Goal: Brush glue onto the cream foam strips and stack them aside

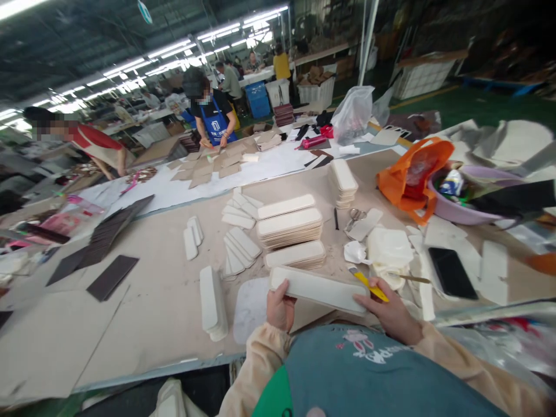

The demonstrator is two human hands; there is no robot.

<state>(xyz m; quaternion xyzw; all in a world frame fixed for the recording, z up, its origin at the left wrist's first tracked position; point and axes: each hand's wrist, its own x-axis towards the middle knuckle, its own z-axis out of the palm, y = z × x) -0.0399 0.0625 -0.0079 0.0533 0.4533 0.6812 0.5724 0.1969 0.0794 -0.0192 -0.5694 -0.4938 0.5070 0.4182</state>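
1. Holding a long cream panel (319,291) near the body, just above the near edge of the worktable (165,301), lying flat and stretching left to right between both hands.
2. Gripping the panel's left end with the left hand (280,310), fingers curled shut around its edge, thumb on top.
3. Pinching the panel's right end with the right hand (391,315), fingers closed on it while also clamping a yellow utility knife (369,285), its tip pointing far-left over the panel.
4. Sitting just beyond the held panel: stacks of matching cream panels (290,229), piled in three rows at mid-table.
5. Standing on edge to the near left: a small upright stack of cream pieces (212,304), well apart from the left hand.
6. Lying right of the stacks: scissors (355,218), then a black phone (452,272) farther right, near the right hand.
7. Resting at the far right: an orange bag (412,176) beside a purple basin (464,211).
8. Spreading across the left side: dark brown panels (108,231), well apart from both hands.
9. Working at the far end of the table: a person in a blue apron (215,121).
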